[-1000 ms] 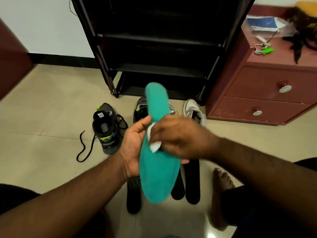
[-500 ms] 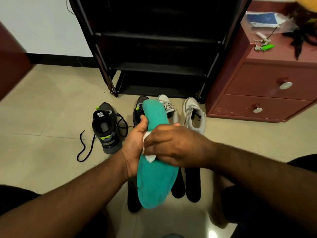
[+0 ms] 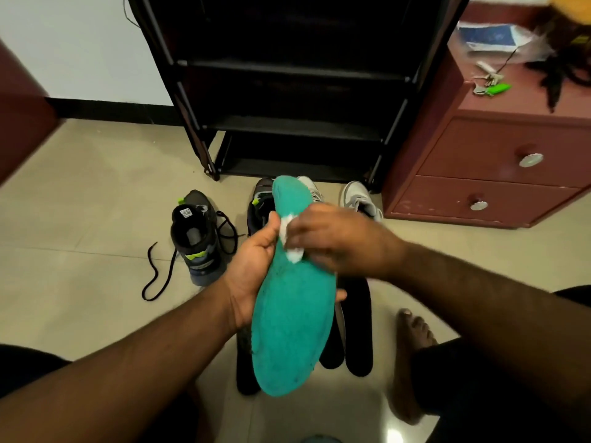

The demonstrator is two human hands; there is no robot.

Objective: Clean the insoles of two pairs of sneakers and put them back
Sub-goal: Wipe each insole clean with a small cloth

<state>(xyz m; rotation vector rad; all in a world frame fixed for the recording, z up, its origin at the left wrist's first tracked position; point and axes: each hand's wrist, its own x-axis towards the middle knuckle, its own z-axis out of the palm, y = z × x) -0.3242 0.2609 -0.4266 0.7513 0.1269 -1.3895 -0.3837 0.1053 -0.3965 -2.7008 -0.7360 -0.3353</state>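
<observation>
Teal insole (image 3: pixel 292 318) between left hand (image 3: pixel 256 266) fingers (image 3: pixel 339 295)

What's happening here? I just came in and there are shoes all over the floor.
A person is cleaning sneaker insoles. The left hand holds a teal insole up, while the right hand presses a white wipe against it. Dark insoles lie on the floor beneath, and the sneakers wait by the black rack.

Showing no readable text; small white label on tongue of black sneaker (image 3: pixel 194 238) bearing print too blurred for reading.
</observation>
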